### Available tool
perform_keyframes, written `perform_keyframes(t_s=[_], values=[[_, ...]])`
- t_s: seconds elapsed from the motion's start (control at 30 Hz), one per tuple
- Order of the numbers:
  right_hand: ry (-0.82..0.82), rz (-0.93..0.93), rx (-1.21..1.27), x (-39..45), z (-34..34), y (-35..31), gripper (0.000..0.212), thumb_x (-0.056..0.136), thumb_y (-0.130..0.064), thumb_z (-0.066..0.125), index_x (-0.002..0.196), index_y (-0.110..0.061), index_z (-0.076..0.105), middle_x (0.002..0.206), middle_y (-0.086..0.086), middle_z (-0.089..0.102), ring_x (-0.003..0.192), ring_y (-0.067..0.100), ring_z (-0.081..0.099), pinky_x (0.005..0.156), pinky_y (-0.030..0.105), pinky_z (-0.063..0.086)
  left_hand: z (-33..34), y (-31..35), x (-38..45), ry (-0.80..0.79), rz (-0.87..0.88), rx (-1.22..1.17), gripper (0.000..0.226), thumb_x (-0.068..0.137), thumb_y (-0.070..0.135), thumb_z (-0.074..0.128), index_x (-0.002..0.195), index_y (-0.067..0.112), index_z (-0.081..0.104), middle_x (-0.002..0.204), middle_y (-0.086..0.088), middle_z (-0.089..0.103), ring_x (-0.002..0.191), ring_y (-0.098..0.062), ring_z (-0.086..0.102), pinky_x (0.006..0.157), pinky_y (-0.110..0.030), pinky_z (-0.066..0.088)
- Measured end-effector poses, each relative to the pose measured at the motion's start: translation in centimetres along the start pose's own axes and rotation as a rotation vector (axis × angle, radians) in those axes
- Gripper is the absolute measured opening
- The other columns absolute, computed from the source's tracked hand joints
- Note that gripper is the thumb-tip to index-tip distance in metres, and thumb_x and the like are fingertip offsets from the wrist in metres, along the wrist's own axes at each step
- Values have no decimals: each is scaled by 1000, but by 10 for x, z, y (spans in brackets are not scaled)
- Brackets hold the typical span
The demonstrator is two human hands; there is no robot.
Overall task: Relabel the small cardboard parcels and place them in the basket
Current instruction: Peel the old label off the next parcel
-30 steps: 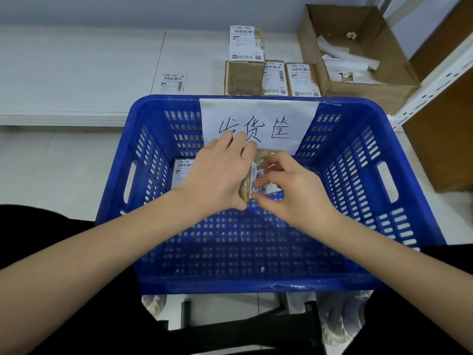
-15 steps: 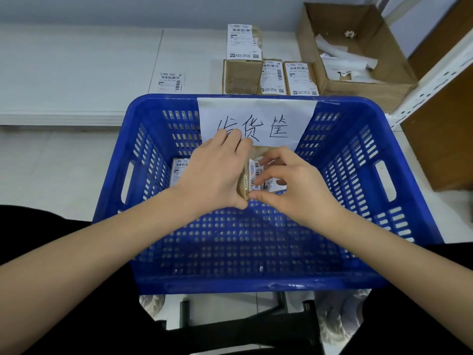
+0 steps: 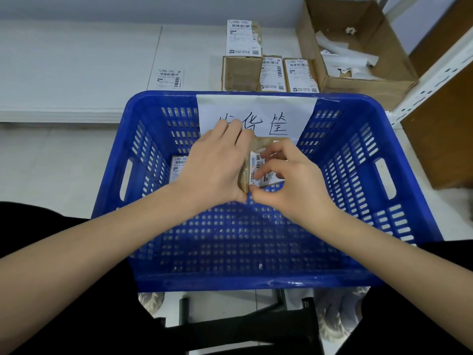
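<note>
I see both hands over the blue basket (image 3: 378, 116). Left hand (image 3: 215, 167) grips a small parcel (image 3: 245, 175) from its left side, held on edge above the basket floor. Right hand (image 3: 289, 180) pinches the label (image 3: 257, 166) on the parcel's face, thumb at the lower corner. Another labelled parcel (image 3: 178, 166) lies inside the basket, far left. Three parcels (image 3: 242, 75) sit on the table beyond.

Bare forearms, no sleeves; black clothing (image 3: 64, 290) covers the lap.
</note>
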State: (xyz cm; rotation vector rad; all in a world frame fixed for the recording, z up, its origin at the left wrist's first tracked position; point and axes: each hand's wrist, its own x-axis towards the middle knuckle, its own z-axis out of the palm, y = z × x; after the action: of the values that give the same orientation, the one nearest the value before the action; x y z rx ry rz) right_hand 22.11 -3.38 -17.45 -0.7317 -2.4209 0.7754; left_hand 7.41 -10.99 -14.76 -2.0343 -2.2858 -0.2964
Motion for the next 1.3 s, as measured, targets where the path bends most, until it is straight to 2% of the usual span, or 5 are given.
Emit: perform_keyframes(t_s=[0.43,0.63,0.97,1.1,1.3], values=[[-25,-46,-81,5,-3,-5,18,66,-31,64,71,-15,71,103,0,60,89,20,62,64,39,54,-1,-5,2,-13,-40,12,90,29,42,87,104,0,58,93,-11,54,83,-28,51,56,-27,31],[-105,-18,-59,14,-9,1,32,72,-50,71,76,-18,69,105,-2,56,95,17,57,70,42,52,1,-3,3,-22,-41,-2,86,42,43,85,112,2,56,101,-10,54,91,-26,50,58,-29,30],[-212,47,20,16,-13,0,15,79,-29,75,83,-16,68,106,-6,46,100,13,50,82,42,48,0,-4,1,-49,-64,-34,88,46,45,83,119,5,53,106,-7,51,95,-22,46,59,-29,31],[-214,4,-31,16,-11,-1,13,82,-25,73,84,-14,67,109,0,49,99,18,52,77,41,49,1,-4,1,-52,-72,-32,87,47,46,82,119,6,53,106,-6,50,95,-21,45,59,-30,31],[-136,-186,-276,11,-7,-5,15,85,-22,63,79,-8,63,103,9,56,82,23,55,49,27,36,0,-2,2,-78,-97,-25,85,48,43,82,118,6,52,108,-6,50,98,-22,46,59,-30,31]])
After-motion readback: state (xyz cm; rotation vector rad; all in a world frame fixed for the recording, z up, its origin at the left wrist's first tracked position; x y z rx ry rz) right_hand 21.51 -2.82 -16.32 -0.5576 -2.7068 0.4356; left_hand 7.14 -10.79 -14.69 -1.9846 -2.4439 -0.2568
